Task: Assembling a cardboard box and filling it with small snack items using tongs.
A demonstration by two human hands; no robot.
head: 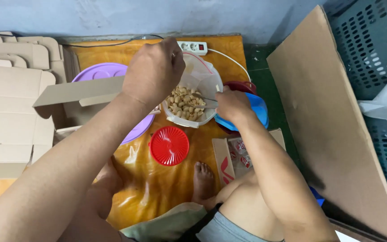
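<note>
A large cardboard sheet (pixel 337 121) is seen leaning at the right, and flattened cartons (pixel 10 103) lie at the left. A purple lid (pixel 101 71) is partly hidden under a cardboard flap. A clear tub (pixel 192 96) of pale nuts (pixel 184 102) stands on the orange floor (pixel 157 179), between both hands. The tub's bag lining is pinched in the grip of the left hand (pixel 154 71). A metal spoon (pixel 207 104) is clasped by the right hand (pixel 231 104) above a blue bowl (pixel 258 110). A red round lid (pixel 169 145) lies just before the tub.
</note>
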